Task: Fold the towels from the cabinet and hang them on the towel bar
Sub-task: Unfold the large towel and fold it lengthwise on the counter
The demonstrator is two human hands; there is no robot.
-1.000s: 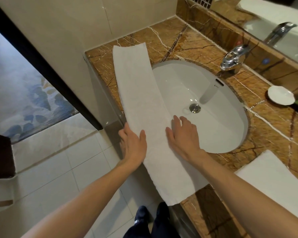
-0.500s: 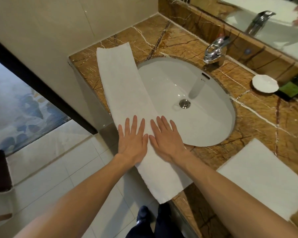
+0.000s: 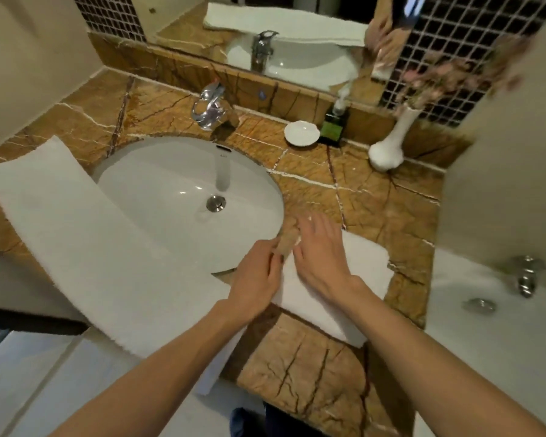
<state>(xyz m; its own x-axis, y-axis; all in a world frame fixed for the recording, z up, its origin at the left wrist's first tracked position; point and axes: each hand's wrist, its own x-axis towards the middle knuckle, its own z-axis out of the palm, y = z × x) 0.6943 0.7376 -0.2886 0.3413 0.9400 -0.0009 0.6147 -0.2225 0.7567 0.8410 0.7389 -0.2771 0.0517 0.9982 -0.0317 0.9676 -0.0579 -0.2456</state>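
"Starting with what is hard to see: what is unclear?"

"The fingertips of the left hand (image 3: 256, 279) are blurred at centre frame, where they meet the near corner of a folded towel (image 3: 360, 272). I cannot tell whether they pinch it or only touch it. The pink flowers (image 3: 454, 74) at upper right are a smear. A white bathtub (image 3: 486, 335) is cut off by the right edge, and dark shoes (image 3: 249, 421) by the bottom edge."

"How are the hands held?"

"Both forearms reach up from the bottom of the frame. The right hand (image 3: 322, 257) lies palm down on the folded towel, fingers straight and spread, gripping nothing. The left hand sits just beside it, back upward."

"Where are the towels?"

"A long towel (image 3: 76, 234) lies as a strip from the left edge down to lower centre. It crosses the brown marble desk (image 3: 375, 209) and the near rim of the sink (image 3: 171, 171), and its lower end hangs over the desk's front. The folded towel lies on the desk right of the sink."

"Any containers?"

"The white sink shows a metal drain (image 3: 215, 203) at its bottom. A white vase (image 3: 388, 146) at upper right holds the flowers. A small white dish (image 3: 301, 134) sits just beside a dark green bottle (image 3: 333, 127)."
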